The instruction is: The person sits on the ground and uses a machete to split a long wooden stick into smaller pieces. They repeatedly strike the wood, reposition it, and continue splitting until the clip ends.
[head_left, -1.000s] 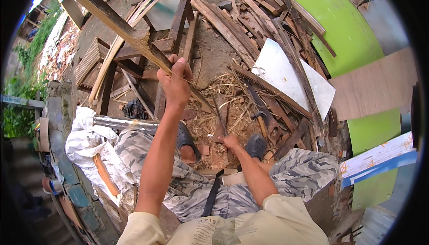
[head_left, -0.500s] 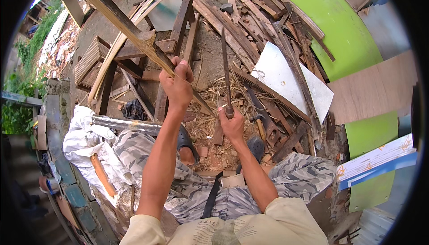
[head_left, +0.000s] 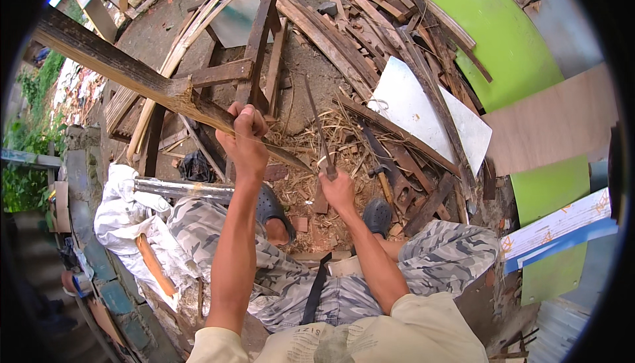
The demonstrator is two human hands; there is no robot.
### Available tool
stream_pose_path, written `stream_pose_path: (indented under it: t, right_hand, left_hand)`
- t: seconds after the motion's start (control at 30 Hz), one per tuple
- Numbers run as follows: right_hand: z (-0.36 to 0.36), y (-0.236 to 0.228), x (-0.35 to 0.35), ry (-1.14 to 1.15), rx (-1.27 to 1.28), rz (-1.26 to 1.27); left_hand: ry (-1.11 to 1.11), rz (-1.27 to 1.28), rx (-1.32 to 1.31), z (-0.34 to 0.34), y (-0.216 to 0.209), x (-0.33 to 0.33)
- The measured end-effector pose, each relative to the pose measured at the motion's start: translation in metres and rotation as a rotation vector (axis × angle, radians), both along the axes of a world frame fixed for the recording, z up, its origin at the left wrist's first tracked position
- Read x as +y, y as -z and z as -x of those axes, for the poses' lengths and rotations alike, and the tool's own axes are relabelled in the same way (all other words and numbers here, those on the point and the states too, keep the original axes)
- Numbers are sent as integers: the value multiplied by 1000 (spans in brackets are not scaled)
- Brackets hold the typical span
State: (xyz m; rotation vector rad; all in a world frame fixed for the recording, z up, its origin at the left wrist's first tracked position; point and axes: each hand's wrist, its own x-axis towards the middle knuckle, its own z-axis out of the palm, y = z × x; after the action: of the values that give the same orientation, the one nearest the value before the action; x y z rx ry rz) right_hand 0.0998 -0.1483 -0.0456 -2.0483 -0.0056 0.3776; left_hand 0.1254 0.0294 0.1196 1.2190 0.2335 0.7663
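Note:
A long strip of split bamboo [head_left: 132,75], dark on its outer face and pale on the inner, slants from the upper left down toward the middle. My left hand [head_left: 243,143] is closed round it below a rough, notched node. The lower tip of the strip ends just left of my right hand [head_left: 338,189]. That hand is wrapped round the handle of a long knife [head_left: 317,117], whose narrow blade, seen nearly edge-on, points up and away. Blade and bamboo look apart. Beneath both hands lie pale shavings [head_left: 297,184] on the ground.
A dark wooden frame [head_left: 258,52] stands beyond the bamboo. Right of my right hand lie a hammer [head_left: 383,183] and a handsaw [head_left: 405,197], near a white sheet [head_left: 420,108] and heaped planks [head_left: 331,35]. At left are a white sack [head_left: 119,207] and a block wall [head_left: 86,184].
The bamboo has tipped to a flatter slant, its far end swinging left. My left hand has shifted left and nearer to me. The knife's tip has swung left and dropped lower in view.

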Motion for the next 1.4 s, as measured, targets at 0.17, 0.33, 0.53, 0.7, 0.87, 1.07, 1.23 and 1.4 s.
stream_pose_path:
  t: [0.17,0.33,0.53,0.7,0.87,1.07,1.23,1.4]
  right_hand:
    - [9,-2,8,154,-93,-88]
    - [53,166,-34,-200,385,262]
    - [5,59,-13,48,619,-142]
    - [-20,11,-51,156,524,-105]
    - [-14,53,-73,317,611,-117]
    - [6,75,-76,240,632,-76]
    - [9,51,-71,243,631,-88]
    - [3,61,-80,251,637,-71]
  left_hand:
    - [3,-36,2,-4,-2,-4]
    - [86,-27,41,0,3,-18]
    - [-16,-130,30,19,38,-19]
    - [-53,-30,-76,16,-22,3]
    - [-18,-70,-106,12,-46,-2]
    - [-90,-26,-44,16,-14,-9]
    - [-15,-14,-26,21,-5,-25]
    - [46,19,-53,25,-12,-29]
